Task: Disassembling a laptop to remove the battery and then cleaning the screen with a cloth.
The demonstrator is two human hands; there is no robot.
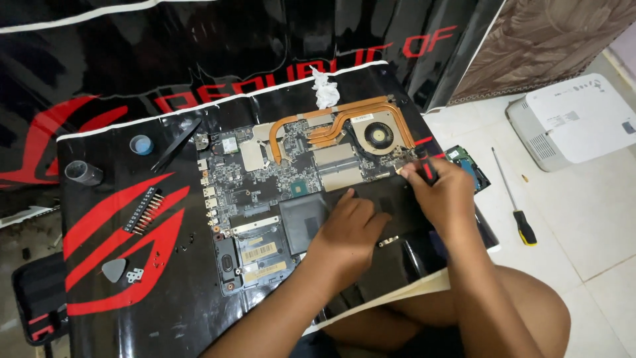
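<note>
An opened laptop (278, 192) lies on a black and red mat (119, 219) on the floor, its circuit board bare, copper heat pipes (331, 122) curving across the top to a round fan (379, 136) at about one o'clock from the board's centre.

The left hand (348, 229) rests flat on the dark panel (397, 219) at the laptop's lower right, fingers spread loosely and pressing down — it grips nothing. The right hand (440, 192) sits at three o'clock from the board, fingertips pinched close together at the board's right edge just below the fan; something small with a touch of red shows among the fingers, but what they hold I cannot tell.

At twelve o'clock from the board lies a crumpled white tissue (324, 89). To the board's nine and ten o'clock sit black tweezers (175, 146), a small blue cap (141, 144), a grey cylinder (83, 174) and a strip of screwdriver bits (144, 211); lower, at eight o'clock, a grey pick (114, 270).

Off the mat, at three o'clock on the pale tiles, lies a screwdriver (511, 195) with a yellow and black handle — and farther up, a white boxy device (573, 119).
</note>
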